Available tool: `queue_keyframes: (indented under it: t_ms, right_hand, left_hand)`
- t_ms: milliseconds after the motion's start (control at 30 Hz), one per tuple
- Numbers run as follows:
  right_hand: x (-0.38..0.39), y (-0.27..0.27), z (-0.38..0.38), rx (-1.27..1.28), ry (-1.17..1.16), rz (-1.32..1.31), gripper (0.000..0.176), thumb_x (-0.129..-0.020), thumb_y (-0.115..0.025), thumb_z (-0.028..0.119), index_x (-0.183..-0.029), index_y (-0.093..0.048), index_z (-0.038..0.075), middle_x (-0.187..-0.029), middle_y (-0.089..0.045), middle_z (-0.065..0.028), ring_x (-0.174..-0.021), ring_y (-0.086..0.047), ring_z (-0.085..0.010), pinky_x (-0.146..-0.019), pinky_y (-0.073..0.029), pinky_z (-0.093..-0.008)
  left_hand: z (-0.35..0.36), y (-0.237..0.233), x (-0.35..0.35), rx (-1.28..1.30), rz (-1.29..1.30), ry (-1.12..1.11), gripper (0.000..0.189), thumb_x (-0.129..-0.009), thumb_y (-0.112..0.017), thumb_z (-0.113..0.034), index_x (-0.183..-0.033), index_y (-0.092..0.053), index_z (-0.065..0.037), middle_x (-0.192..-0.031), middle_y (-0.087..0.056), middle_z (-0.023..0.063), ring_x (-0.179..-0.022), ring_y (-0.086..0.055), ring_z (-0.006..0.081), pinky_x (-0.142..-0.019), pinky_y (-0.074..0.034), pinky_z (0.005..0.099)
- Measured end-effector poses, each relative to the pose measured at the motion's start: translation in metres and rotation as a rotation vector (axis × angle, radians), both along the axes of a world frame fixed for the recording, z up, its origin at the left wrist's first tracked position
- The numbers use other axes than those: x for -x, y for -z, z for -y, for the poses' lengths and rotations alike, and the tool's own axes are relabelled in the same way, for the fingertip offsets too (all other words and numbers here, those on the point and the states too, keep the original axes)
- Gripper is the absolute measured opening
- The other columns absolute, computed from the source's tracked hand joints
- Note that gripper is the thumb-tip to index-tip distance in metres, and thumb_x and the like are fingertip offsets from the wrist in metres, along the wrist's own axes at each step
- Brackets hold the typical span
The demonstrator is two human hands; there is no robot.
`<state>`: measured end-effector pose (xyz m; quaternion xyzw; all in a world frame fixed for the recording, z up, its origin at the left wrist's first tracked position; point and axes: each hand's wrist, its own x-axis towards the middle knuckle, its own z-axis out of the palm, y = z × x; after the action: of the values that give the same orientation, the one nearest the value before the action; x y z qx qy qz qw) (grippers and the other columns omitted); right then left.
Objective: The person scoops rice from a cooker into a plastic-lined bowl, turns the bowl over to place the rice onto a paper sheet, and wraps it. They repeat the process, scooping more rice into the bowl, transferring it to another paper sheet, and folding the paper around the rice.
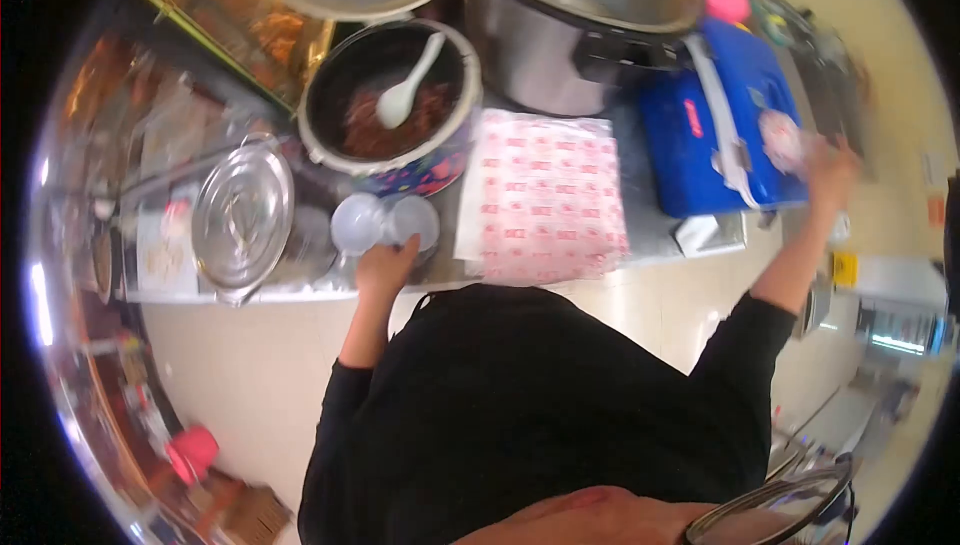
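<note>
My left hand [386, 267] is at the counter's front edge, its fingers closed at the near rim of a clear plastic cup [415, 220]. A second clear plastic cup [356, 222] stands right beside it. Out to the right, my right hand [834, 170] is raised near a blue box [685, 160] with a pale strap. In its fingers is a small pink-and-white bundle [780, 141], blurred by motion. A stack of red-printed white paper sheets [545, 200] lies between the two hands.
Behind the cups, a pot [452, 150] contains dark red food and a white spoon [405, 95]. A large metal cooker [535, 60] stands beyond the paper. On the left are a round glass lid [243, 215] and a glass-sided case [235, 20].
</note>
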<state>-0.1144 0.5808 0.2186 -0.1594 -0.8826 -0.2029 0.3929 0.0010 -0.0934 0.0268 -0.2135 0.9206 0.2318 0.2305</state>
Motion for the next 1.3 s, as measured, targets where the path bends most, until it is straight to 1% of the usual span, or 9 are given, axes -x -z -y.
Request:
queue_keyframes:
  t_ms: [167, 333, 567, 700, 800, 967, 1100, 1167, 1300]
  right_hand:
    - [0.012, -0.033, 0.248, 0.749, -0.949, -0.109, 0.02, -0.095, -0.06, 0.014, -0.112, -0.068, 0.008, -0.106, -0.069, -0.0131, -0.1, -0.065, -0.027, -0.088, -0.05, -0.0346]
    - [0.075, 0.024, 0.453, 0.335, -1.518, 0.676, 0.027, -0.086, -0.064, 0.008, -0.113, -0.068, 0.009, -0.097, -0.069, -0.0092, -0.091, -0.063, -0.0289, -0.081, -0.051, -0.0391]
    - [0.171, 0.1, 0.572, -0.488, -1.025, 1.249, 0.033, -0.094, -0.054, 0.019, -0.125, -0.065, 0.024, -0.101, -0.07, -0.0123, -0.091, -0.069, -0.0323, -0.079, -0.056, -0.0434]
    - [0.18, 0.095, 0.568, -0.284, -1.034, 1.373, 0.042, -0.093, -0.05, 0.012, -0.134, -0.057, 0.011, -0.101, -0.07, -0.0157, -0.088, -0.07, -0.0344, -0.072, -0.058, -0.0463]
    - [0.177, 0.095, 0.559, -0.211, -0.97, 0.993, 0.048, -0.09, -0.049, 0.009, -0.137, -0.049, 0.0, -0.088, -0.068, -0.0188, -0.085, -0.069, -0.0342, -0.073, -0.056, -0.0428]
    - [0.153, 0.085, 0.562, -0.161, -0.902, 1.18, 0.019, -0.082, -0.055, 0.008, -0.082, -0.073, 0.002, -0.08, -0.071, -0.0171, -0.075, -0.071, -0.0345, -0.066, -0.058, -0.0433]
    - [0.113, 0.076, 0.567, -0.063, -0.902, 1.444, 0.014, -0.076, -0.06, 0.006, -0.081, -0.071, 0.0, -0.078, -0.069, -0.02, -0.075, -0.07, -0.0357, -0.068, -0.057, -0.044]
    - [0.109, 0.062, 0.578, -0.045, -0.809, 1.658, 0.019, -0.077, -0.058, 0.007, -0.09, -0.07, 0.001, -0.08, -0.069, -0.019, -0.076, -0.069, -0.0365, -0.069, -0.057, -0.0448]
    - [0.135, 0.052, 0.585, -0.012, -0.933, 1.337, 0.019, -0.077, -0.064, 0.013, -0.086, -0.073, 0.0, -0.082, -0.07, -0.0222, -0.076, -0.071, -0.0353, -0.067, -0.058, -0.0436]
  left_hand:
    - [0.015, 0.008, -0.012, -0.117, -0.153, -0.127, 0.043, -0.081, -0.062, -0.04, -0.073, -0.071, 0.001, -0.073, -0.069, 0.0197, -0.069, -0.069, 0.0348, -0.07, -0.053, 0.043]
    - [0.039, 0.02, -0.032, -1.016, -0.109, -0.53, 0.025, -0.078, -0.074, -0.02, -0.094, -0.066, -0.002, -0.079, -0.064, -0.0006, -0.07, -0.06, 0.0102, -0.063, -0.048, 0.0268]
    - [0.055, -0.035, -0.041, -1.655, -0.204, -0.634, 0.073, -0.085, -0.063, -0.046, -0.137, -0.045, 0.002, -0.126, -0.058, 0.0197, -0.116, -0.058, 0.0319, -0.098, -0.048, 0.0417]
    - [0.076, -0.022, -0.036, -2.039, -0.13, -0.726, 0.081, -0.081, -0.066, -0.044, -0.145, -0.038, -0.003, -0.136, -0.051, 0.0192, -0.127, -0.05, 0.0324, -0.104, -0.043, 0.045]
    - [0.075, -0.023, -0.023, -1.673, -0.32, -0.482, 0.086, -0.082, -0.064, -0.04, -0.15, -0.028, -0.002, -0.139, -0.048, 0.0181, -0.131, -0.046, 0.0306, -0.11, -0.036, 0.0431]
    - [0.073, -0.039, 0.009, -1.439, -0.428, -0.134, 0.096, -0.081, -0.067, -0.017, -0.154, -0.009, 0.003, -0.152, -0.032, 0.0158, -0.131, -0.04, 0.0193, -0.11, -0.027, 0.0325]
    - [0.075, -0.044, 0.026, -1.413, -0.265, 0.026, 0.087, -0.081, -0.065, -0.012, -0.15, -0.017, 0.01, -0.161, -0.009, 0.0127, -0.124, -0.045, 0.0154, -0.106, -0.034, 0.0318]
    - [0.073, -0.034, 0.026, -1.364, -0.377, 0.086, 0.088, -0.08, -0.065, -0.012, -0.15, -0.016, 0.01, -0.158, -0.016, 0.0155, -0.122, -0.049, 0.0178, -0.104, -0.036, 0.0321]
    - [0.076, -0.043, 0.029, -1.299, -0.316, 0.109, 0.089, -0.08, -0.065, -0.014, -0.149, -0.016, 0.01, -0.153, -0.029, 0.021, -0.122, -0.052, 0.0224, -0.103, -0.037, 0.0326]
